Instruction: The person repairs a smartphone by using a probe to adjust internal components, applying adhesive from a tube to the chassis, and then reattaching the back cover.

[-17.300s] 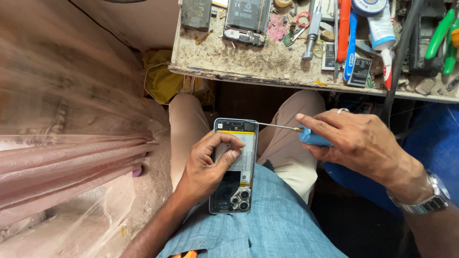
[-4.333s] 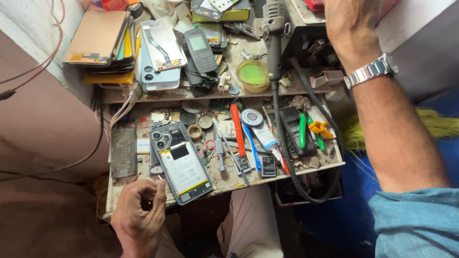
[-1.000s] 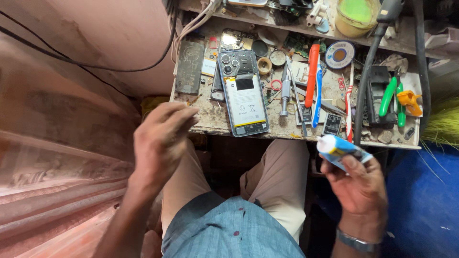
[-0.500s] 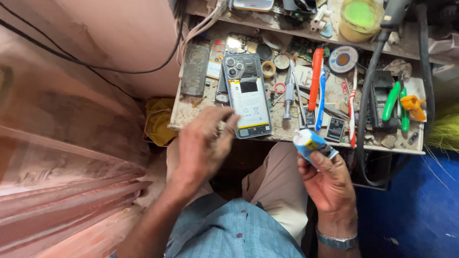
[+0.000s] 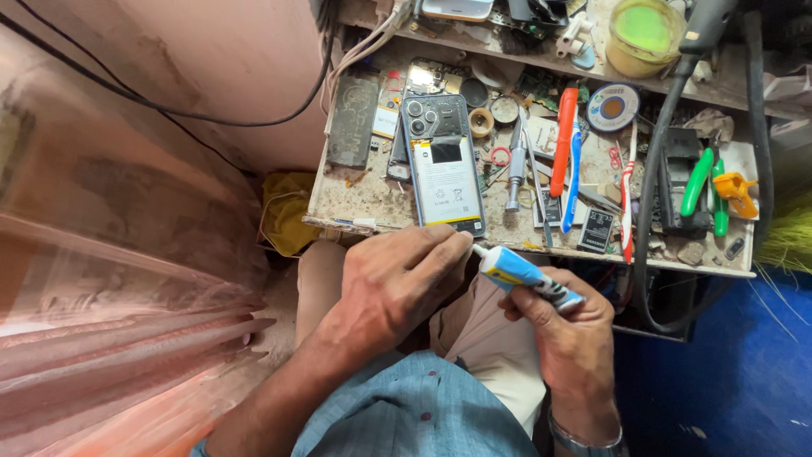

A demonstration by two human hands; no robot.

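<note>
Cluttered with tools, spare parts and grime, a small repair surface (image 5: 355,199) carries an opened phone (image 5: 444,165) lying back-up with its battery exposed, beside a screwdriver (image 5: 513,173) and a red-handled tool (image 5: 564,140). Below its front edge, over the person's lap, the right hand (image 5: 567,334) grips a small blue-and-white tube (image 5: 529,275) around its lower body, fingers wrapped tight about it, nozzle aimed up and to the left. The left hand (image 5: 397,283) meets that nozzle, its fingertips (image 5: 457,250) pinched on the white tip; whether they hold a cap cannot be told. The tube looks light and soft-walled, likely to yield and spill its contents under a hard squeeze, so the firmer hold seems to be low on the body, with the stiff neck left for the other hand. It sits between both sets of fingers, just short of the phone's near end and apart from it.
</note>
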